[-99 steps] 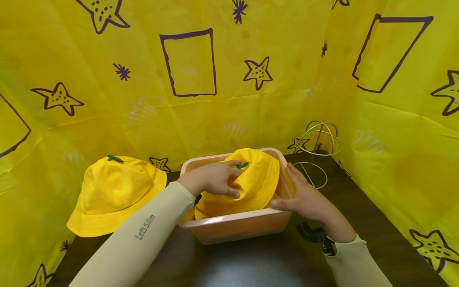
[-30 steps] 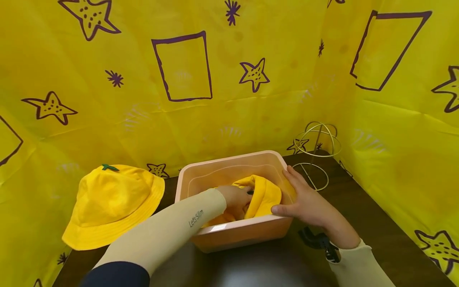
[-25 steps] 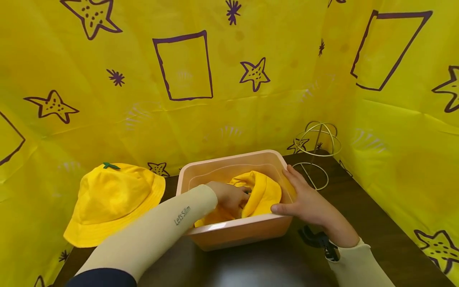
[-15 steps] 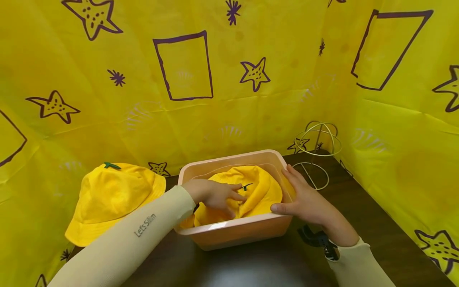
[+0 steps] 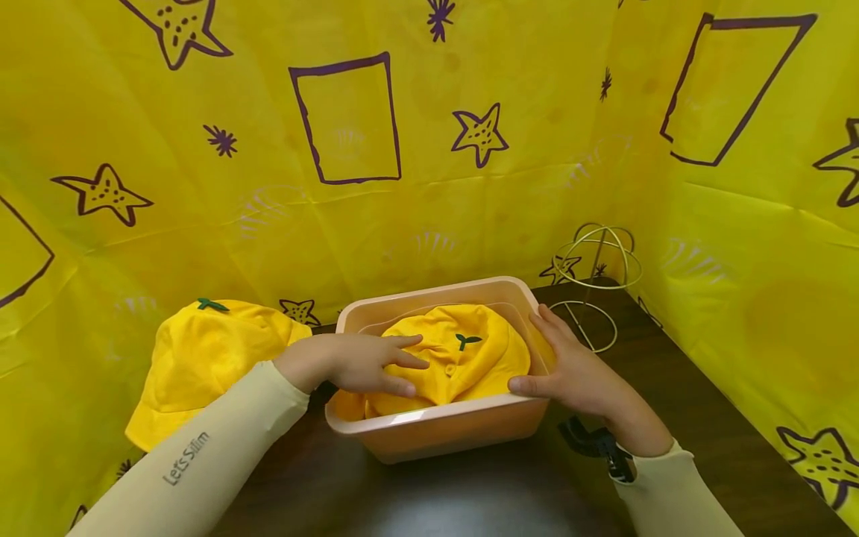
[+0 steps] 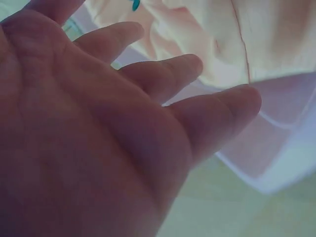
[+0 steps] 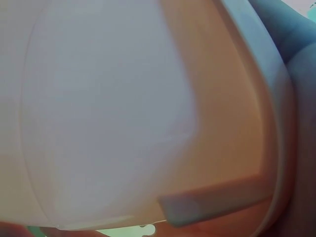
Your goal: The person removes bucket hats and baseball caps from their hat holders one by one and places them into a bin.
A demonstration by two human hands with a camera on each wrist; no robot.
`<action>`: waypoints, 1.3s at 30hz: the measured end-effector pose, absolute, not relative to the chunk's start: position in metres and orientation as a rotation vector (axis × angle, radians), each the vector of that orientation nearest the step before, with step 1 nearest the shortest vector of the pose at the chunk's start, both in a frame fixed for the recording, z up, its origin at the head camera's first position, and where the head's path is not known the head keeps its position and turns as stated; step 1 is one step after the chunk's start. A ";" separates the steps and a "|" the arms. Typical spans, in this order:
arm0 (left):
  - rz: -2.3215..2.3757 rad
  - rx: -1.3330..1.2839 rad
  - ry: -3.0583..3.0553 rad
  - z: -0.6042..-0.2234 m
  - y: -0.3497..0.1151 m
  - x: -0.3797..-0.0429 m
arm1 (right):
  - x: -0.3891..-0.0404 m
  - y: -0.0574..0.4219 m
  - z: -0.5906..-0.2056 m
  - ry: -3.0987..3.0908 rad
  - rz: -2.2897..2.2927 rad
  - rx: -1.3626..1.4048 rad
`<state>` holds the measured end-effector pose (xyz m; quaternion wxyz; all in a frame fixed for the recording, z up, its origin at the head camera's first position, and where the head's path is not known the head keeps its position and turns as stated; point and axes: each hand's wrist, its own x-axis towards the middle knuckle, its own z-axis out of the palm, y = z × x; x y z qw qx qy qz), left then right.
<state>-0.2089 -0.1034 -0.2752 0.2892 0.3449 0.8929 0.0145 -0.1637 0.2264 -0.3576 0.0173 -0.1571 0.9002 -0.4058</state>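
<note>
A yellow bucket hat point(image 5: 493, 350) with a green sprout on its crown sits crumpled inside a peach plastic basin point(image 5: 456, 436). My left hand point(image 5: 365, 363) hovers palm down over the basin's left part, fingers spread apart and overlapping the hat in the head view. In the left wrist view its fingers point(image 6: 222, 116) stretch toward the hat's cloth point(image 6: 197, 34). My right hand point(image 5: 580, 373) holds the basin at its right end, thumb over the front rim and fingers along the right side. The right wrist view shows the basin's smooth wall point(image 7: 113, 108) up close.
A second yellow hat point(image 5: 208, 358) with a green sprout stands left of the basin, partly behind my left forearm. A gold wire stand point(image 5: 597, 257) is at the back right of the dark table point(image 5: 429, 500). Yellow patterned sheets point(image 5: 537, 209) enclose the back and sides.
My left hand pushed the hat deeper into the basin, then drew back up and left off it. The hat's sprout shows again and its cloth has risen a little. My right hand kept its place.
</note>
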 end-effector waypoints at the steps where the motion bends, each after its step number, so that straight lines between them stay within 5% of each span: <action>1: 0.051 0.919 2.387 -0.273 -0.108 -0.207 | -0.164 0.226 -0.357 2.797 -1.260 -0.488; 17: 0.266 0.953 2.609 -0.241 -0.170 -0.178 | -0.163 0.226 -0.359 2.799 -1.262 -0.488; 39: 0.238 0.584 2.958 -0.204 -0.286 -0.170 | -0.162 0.224 -0.354 2.799 -1.243 -0.458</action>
